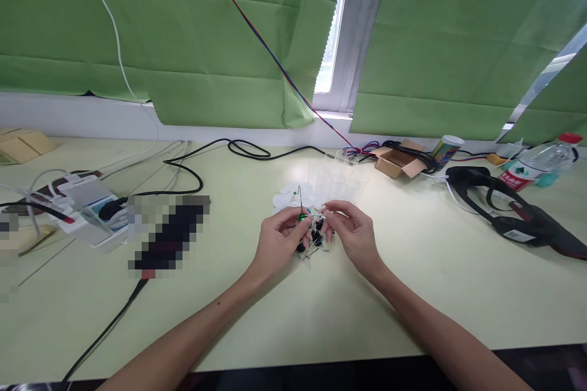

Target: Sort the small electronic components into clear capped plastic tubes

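My left hand (279,238) is pinched, thumb against fingers, on a small green part (301,217). A thin dark wire (300,197) with a hooked top rises from it. Close by on the right, my right hand (355,233) pinches a thin pale piece (317,215) that spans the gap between the two hands. Whether that piece joins the green part I cannot tell. Below the fingertips lies a pile of small black parts (316,238) and thin metal pieces (306,258), partly hidden by the hands. Clear plastic tubes (337,186) stand just behind, beside white round discs (282,200).
At the back right are an open cardboard box (398,162), a printed can (447,149) and a red-capped bottle (527,168). Black headgear (513,226) lies to the right. A black cable (188,165) and a white power strip (98,211) occupy the left.
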